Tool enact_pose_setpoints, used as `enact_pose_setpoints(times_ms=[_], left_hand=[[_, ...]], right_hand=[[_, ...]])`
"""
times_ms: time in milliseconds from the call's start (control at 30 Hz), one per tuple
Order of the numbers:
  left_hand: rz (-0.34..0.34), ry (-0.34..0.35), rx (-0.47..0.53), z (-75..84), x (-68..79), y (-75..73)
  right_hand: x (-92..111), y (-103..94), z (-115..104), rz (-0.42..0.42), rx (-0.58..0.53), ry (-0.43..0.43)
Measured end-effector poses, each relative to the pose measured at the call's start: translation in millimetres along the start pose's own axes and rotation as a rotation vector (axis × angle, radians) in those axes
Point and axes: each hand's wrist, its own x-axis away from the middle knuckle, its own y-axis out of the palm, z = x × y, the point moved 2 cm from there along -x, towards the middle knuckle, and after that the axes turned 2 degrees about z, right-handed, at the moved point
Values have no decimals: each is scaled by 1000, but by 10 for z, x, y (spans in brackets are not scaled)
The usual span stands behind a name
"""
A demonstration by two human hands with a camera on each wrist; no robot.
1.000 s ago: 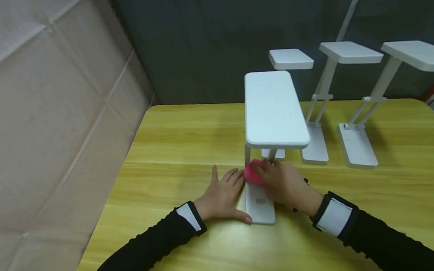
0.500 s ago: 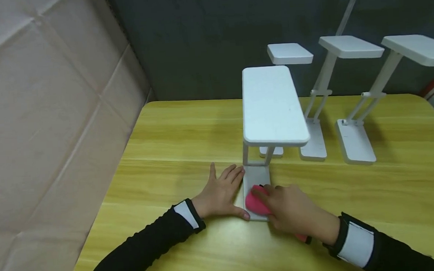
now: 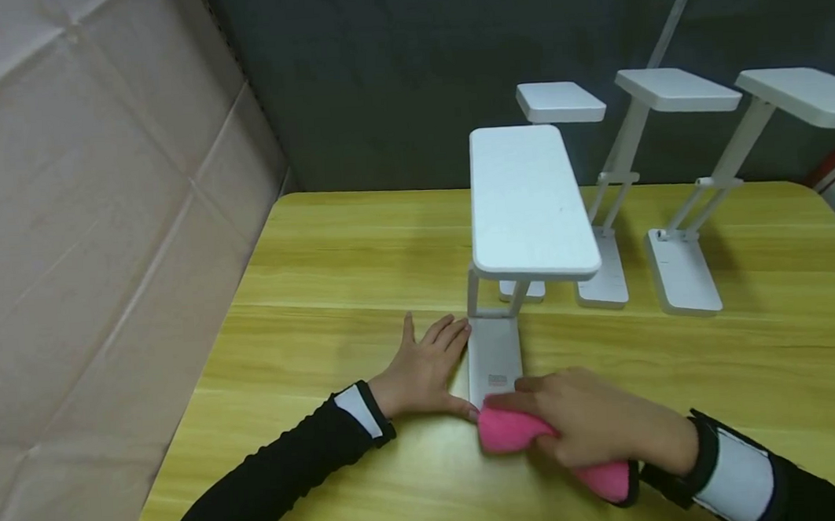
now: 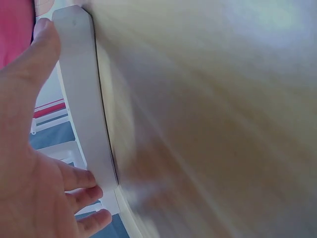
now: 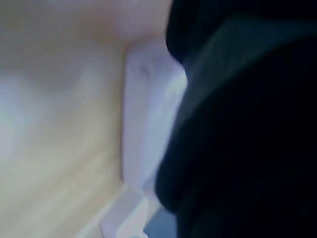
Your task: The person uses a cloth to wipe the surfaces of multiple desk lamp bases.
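A white folding desk lamp stands mid-table with its flat base toward me. My left hand lies spread at the base's left side; in the left wrist view its thumb and fingertips touch the side edge. My right hand holds a folded pink cloth with a dark border at the near end of the base, covering that end. A blurred dark shape hides much of the right wrist view, where a pale block, apparently the base, shows.
Behind and to the right stand more white lamps: one partly hidden lamp, another beside it, and one at far right. The wooden table meets a dark panel behind and a pale draped wall at left.
My right hand has drawn the pink cloth from the far part of the lamp base, below the posts, down to its near end. My left hand stays beside the base.
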Motion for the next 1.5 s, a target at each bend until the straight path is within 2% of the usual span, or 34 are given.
enact_pose_setpoints(times_ms=[100, 167, 233, 333, 367, 433, 533, 733, 833, 1033, 1200, 1300, 1367, 1500], left_hand=[[0, -7, 18, -21, 4, -5], [-1, -16, 37, -26, 6, -3], [-6, -21, 48, -24, 8, 4], [-16, -31, 58, -15, 6, 20], [-19, -35, 59, -14, 6, 23], [-20, -41, 54, -15, 4, 28], [-22, -46, 55, -20, -3, 29], [-36, -47, 55, -18, -8, 16], [-33, -43, 23, -10, -6, 10], [-43, -41, -42, 5, -1, 12], [-47, -44, 0, 17, -6, 20], [-41, -44, 28, 19, -12, 18], [-36, -42, 37, 13, -13, 12], [-33, -45, 45, -7, 12, -4]], right_hand=[[-174, -87, 116, 162, 135, 8], [-303, -84, 179, 240, 319, 45], [-417, -28, 228, 224, 531, 113], [-522, 110, 269, 120, 811, 200], [-541, 155, 274, 87, 867, 212], [-554, 219, 266, 74, 902, 210], [-544, 260, 214, 101, 880, 169], [-440, 268, 27, 68, 693, 61], [-345, 289, -54, 62, 613, 18], [-145, 306, -121, 89, 446, -10], [19, 221, -77, 66, 228, -31], [109, 88, 51, 68, 108, -4], [142, -25, 196, 83, 99, 70], [121, -110, 522, 170, 267, 286]])
